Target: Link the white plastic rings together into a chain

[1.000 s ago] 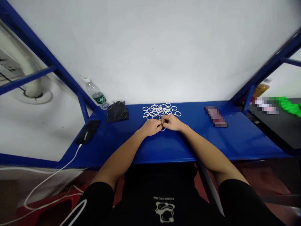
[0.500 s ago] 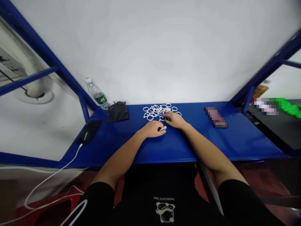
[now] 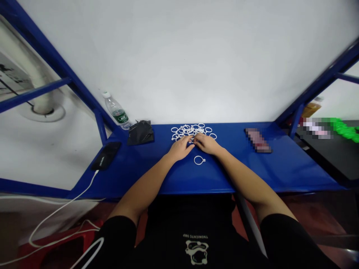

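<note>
Left hand (image 3: 180, 149) and right hand (image 3: 206, 144), both loosely curled, nearly meet in the head view at the near side of a heap of thin white plastic-looking rings (image 3: 191, 130); whether either grips one is too small and hidden to tell. One separate thin white ring (image 3: 203, 160) lies on the glossy blue desk (image 3: 175, 179), just nearer than the hands.

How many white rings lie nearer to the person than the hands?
1: a white ring on the blue table, nearer than the left hand and right hand, which may hide others.
</note>
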Available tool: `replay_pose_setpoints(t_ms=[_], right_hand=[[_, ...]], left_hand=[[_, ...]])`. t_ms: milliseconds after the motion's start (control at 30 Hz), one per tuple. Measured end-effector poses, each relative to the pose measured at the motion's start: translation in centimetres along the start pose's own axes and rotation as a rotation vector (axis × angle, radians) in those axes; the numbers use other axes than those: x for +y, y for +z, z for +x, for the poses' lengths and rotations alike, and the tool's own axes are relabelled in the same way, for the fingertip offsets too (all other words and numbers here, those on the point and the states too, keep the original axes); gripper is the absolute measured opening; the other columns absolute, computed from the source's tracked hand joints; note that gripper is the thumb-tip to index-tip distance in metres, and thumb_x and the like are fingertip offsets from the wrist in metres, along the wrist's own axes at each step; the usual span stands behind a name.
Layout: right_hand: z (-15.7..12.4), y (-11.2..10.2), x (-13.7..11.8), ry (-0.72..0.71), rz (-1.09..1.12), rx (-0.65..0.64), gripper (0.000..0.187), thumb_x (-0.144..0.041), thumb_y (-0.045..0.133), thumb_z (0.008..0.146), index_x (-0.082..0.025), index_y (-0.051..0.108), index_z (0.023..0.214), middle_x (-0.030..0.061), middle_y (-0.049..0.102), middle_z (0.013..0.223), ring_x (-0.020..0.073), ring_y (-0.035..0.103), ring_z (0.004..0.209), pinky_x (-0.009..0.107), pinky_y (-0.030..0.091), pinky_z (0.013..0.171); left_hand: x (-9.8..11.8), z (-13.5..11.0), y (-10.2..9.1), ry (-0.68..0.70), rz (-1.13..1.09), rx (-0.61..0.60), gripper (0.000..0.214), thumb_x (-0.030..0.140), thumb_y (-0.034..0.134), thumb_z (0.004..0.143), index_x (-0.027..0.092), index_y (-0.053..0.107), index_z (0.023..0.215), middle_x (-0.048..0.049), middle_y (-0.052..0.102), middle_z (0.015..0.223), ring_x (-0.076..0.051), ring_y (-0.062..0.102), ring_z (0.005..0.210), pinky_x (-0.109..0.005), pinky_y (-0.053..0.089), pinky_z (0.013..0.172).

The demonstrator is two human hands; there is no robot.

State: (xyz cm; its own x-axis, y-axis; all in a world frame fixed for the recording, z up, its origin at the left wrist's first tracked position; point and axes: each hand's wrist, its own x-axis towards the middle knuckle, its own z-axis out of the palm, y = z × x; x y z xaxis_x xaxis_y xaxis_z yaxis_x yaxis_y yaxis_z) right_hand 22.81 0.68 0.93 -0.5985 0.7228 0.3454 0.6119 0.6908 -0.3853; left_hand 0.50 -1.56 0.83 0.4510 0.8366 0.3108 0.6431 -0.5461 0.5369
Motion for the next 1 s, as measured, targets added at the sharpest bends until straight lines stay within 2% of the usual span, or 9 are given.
replay_pose_setpoints(t_ms=[133, 367, 500, 600, 733, 867, 1000], right_hand=[[0.1, 0.0, -0.9, -0.03, 0.056, 0.046, 0.015, -0.027, 0.048, 0.106, -0.021, 0.062, 0.105, 0.0099, 0.067, 0.105, 0.023, 0.063, 0.095, 0.034, 0.051, 0.086], [0.1, 0.0, -1.4, 0.037, 0.209, 0.152, 0.019, -0.033, 0.047, 0.107, -0.022, 0.062, 0.105, 0.008, 0.069, 0.1, 0.0222, 0.064, 0.091, 0.035, 0.051, 0.085], [0.0, 0.0, -1.6, 0.044, 0.241, 0.14, 0.023, -0.041, 0.058, 0.104, -0.023, 0.063, 0.117, 0.0068, 0.073, 0.103, 0.0209, 0.066, 0.087, 0.033, 0.051, 0.079], [-0.1, 0.1, -1.6, 0.049, 0.231, 0.135, 0.026, -0.04, 0.056, 0.105, -0.023, 0.063, 0.122, 0.0071, 0.074, 0.104, 0.0206, 0.067, 0.086, 0.032, 0.05, 0.078], [0.0, 0.0, -1.4, 0.072, 0.233, 0.167, 0.021, -0.038, 0.052, 0.106, -0.022, 0.064, 0.113, 0.0071, 0.074, 0.103, 0.0201, 0.067, 0.084, 0.031, 0.049, 0.076], [0.0, 0.0, -1.3, 0.098, 0.225, 0.162, 0.023, -0.041, 0.052, 0.106, -0.022, 0.064, 0.105, 0.0055, 0.073, 0.093, 0.0192, 0.065, 0.079, 0.03, 0.047, 0.074], [-0.1, -0.1, -1.5, 0.092, 0.22, 0.14, 0.027, -0.044, 0.053, 0.106, -0.021, 0.066, 0.106, 0.0056, 0.074, 0.094, 0.0192, 0.066, 0.08, 0.029, 0.047, 0.074]], left_hand=[[-0.8, 0.3, 0.2, -0.034, -0.001, 0.047, 0.04, 0.03, 0.058, 0.104, 0.02, 0.06, 0.143, -0.0102, 0.067, 0.133, -0.022, 0.068, 0.107, -0.036, 0.055, 0.097], [-1.0, 0.4, 0.3, 0.016, 0.013, 0.049, 0.034, 0.028, 0.063, 0.101, 0.022, 0.069, 0.133, -0.0084, 0.07, 0.122, -0.019, 0.068, 0.097, -0.034, 0.055, 0.095], [-1.1, 0.5, 0.2, 0.023, 0.021, 0.086, 0.025, 0.024, 0.058, 0.102, 0.023, 0.075, 0.121, -0.0063, 0.072, 0.107, -0.019, 0.067, 0.093, -0.032, 0.054, 0.09], [-1.2, 0.5, 0.3, 0.043, -0.007, 0.141, 0.024, 0.029, 0.06, 0.103, 0.023, 0.076, 0.12, -0.0067, 0.072, 0.11, -0.018, 0.067, 0.093, -0.031, 0.054, 0.088], [-1.1, 0.5, 0.5, 0.073, -0.081, 0.196, 0.023, 0.035, 0.066, 0.101, 0.023, 0.076, 0.118, -0.0066, 0.074, 0.114, -0.016, 0.069, 0.089, -0.031, 0.056, 0.087], [-0.7, 0.3, 0.5, 0.047, -0.13, 0.204, 0.023, 0.029, 0.066, 0.099, 0.023, 0.075, 0.119, -0.0043, 0.079, 0.103, -0.016, 0.072, 0.085, -0.03, 0.058, 0.087], [-0.5, 0.2, 0.5, 0.047, -0.092, 0.245, 0.018, 0.023, 0.065, 0.096, 0.021, 0.076, 0.11, -0.0043, 0.079, 0.099, -0.015, 0.071, 0.08, -0.03, 0.058, 0.083]])
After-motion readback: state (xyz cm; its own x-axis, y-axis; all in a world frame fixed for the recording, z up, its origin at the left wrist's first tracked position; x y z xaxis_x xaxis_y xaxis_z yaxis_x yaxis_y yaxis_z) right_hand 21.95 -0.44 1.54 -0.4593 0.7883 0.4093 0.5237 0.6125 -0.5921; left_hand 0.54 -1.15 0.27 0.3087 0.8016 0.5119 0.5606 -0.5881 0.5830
